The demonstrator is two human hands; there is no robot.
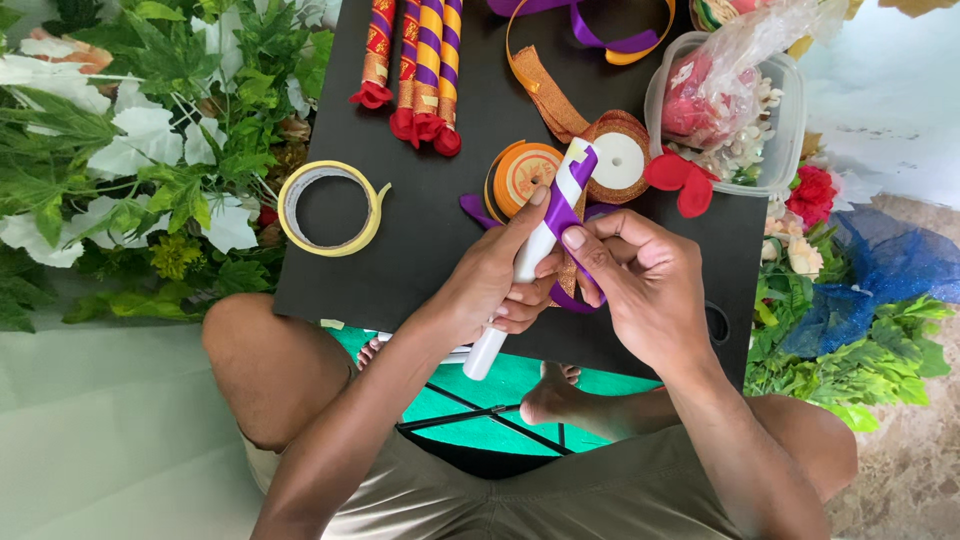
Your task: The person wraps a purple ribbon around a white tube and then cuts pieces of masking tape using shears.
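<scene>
White tube [520,275] sits in the left hand's [490,285] grip, glossy purple ribbon [562,212] seemingly pinched by the right hand [640,285].

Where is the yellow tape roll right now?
The yellow tape roll lies flat on the left part of the black board, beside the artificial leaves.

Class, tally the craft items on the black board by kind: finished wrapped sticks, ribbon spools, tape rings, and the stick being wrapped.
Finished wrapped sticks: 4
Ribbon spools: 2
Tape ring: 1
White stick in the hands: 1
Total: 8
</scene>
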